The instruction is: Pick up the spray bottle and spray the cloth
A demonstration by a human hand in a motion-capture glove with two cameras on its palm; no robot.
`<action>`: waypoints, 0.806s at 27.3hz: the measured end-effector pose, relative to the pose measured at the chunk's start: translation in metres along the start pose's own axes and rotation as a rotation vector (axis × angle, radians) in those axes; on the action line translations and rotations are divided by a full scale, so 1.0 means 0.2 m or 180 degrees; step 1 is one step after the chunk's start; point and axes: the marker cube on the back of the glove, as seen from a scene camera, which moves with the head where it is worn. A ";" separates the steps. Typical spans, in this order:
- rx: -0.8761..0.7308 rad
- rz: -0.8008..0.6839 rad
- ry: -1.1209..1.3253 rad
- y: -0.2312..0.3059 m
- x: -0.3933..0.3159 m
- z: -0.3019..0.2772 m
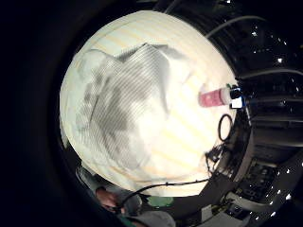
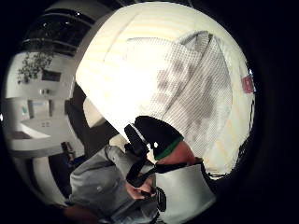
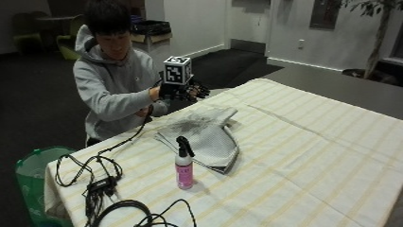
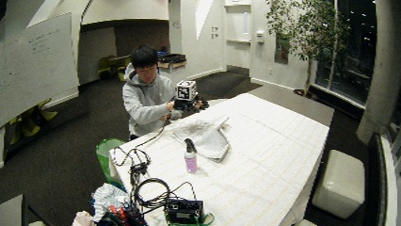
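A pink spray bottle (image 3: 184, 166) with a black trigger head stands upright on the striped table (image 3: 302, 142), just in front of the cloth. The grey-white cloth (image 3: 203, 131) lies crumpled and partly folded, with darker patches on it. My gloved right hand (image 3: 186, 91) hovers in the air above the cloth's far end, by the person's chest, fingers spread and holding nothing. It is well away from the bottle. Both palm views look down on the cloth (image 1: 123, 104) (image 2: 196, 88), and the bottle (image 1: 215, 98) stands beside it. The wide view shows the same bottle (image 4: 190, 159) and cloth (image 4: 204, 134).
Black cables (image 3: 104, 187) and a small box trail over the table's near left corner. A green bin (image 3: 31, 175) stands on the floor beside that corner. More cables and gear (image 4: 181, 209) sit at the table's end. The table stretches bare to the right.
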 end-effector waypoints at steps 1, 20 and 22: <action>0.0005 -0.0005 0.0006 0.00 0.00 0.00; 0.0679 -0.0123 -0.0044 0.04 0.05 -0.03; 0.0957 -0.0109 -0.0118 0.09 0.07 -0.04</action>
